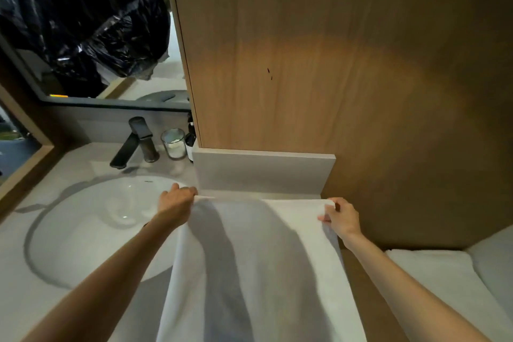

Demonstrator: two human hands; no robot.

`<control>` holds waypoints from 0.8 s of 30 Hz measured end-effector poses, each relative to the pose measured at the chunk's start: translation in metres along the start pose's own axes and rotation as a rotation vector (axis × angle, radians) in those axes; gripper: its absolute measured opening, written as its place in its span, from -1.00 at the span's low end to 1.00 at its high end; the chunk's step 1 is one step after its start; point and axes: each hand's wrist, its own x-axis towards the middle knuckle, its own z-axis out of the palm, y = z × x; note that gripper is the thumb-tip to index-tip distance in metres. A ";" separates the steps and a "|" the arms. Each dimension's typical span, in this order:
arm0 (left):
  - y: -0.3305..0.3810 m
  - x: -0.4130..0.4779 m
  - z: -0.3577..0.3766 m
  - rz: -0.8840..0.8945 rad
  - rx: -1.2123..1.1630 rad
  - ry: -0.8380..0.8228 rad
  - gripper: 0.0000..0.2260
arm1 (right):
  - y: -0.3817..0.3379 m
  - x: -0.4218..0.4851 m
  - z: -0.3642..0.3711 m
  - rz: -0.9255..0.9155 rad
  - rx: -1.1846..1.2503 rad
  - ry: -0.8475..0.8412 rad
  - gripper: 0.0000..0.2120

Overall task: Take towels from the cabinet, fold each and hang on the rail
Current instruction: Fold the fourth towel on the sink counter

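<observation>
A white towel [261,266] is stretched out lengthwise in front of me, running from the counter's back edge down toward the bottom of the view. My left hand [175,204] grips its far left corner beside the basin. My right hand [340,218] pinches the far right corner, where the cloth is bunched between thumb and fingers. The far edge lies taut between both hands, just before a low grey upstand [263,172]. No rail is in view.
A round white basin [105,219] with a dark tap [136,141] lies left. A glass [174,143] and a dark bottle [191,139] stand behind it. A tall wooden cabinet panel [319,50] rises ahead. More white towels [444,280] lie lower right.
</observation>
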 end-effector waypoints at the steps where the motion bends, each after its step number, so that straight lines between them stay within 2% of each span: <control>1: -0.002 0.006 0.006 0.013 -0.033 -0.006 -0.72 | 0.001 0.006 0.004 0.010 -0.012 -0.006 -0.91; 5: 0.001 0.024 0.016 -0.010 -0.141 -0.037 -0.71 | 0.008 0.026 0.015 0.062 -0.040 -0.011 -0.94; 8: 0.006 0.033 0.019 -0.055 -0.254 0.006 -0.73 | 0.013 0.041 0.021 0.078 -0.072 0.001 -0.96; 12: 0.010 0.044 0.029 -0.010 -0.370 0.048 -0.66 | 0.019 0.053 0.029 0.105 -0.100 0.013 -0.97; 15: 0.007 0.046 0.031 -0.048 -0.506 0.101 -0.69 | 0.013 0.048 0.032 0.098 -0.124 0.084 -0.85; 18: 0.018 0.034 0.029 -0.081 -0.441 0.291 -0.72 | 0.006 0.021 0.038 -0.137 -0.139 0.145 -0.65; 20: 0.042 0.019 0.031 0.038 -0.423 0.400 -0.65 | 0.005 0.002 0.053 -0.370 -0.156 0.151 -0.62; 22: 0.078 0.002 0.043 0.181 -0.416 0.377 -0.60 | 0.011 -0.012 0.080 -0.530 -0.277 0.087 -0.61; 24: 0.112 -0.015 0.065 0.268 -0.384 0.274 -0.58 | 0.020 -0.019 0.110 -0.598 -0.430 -0.024 -0.58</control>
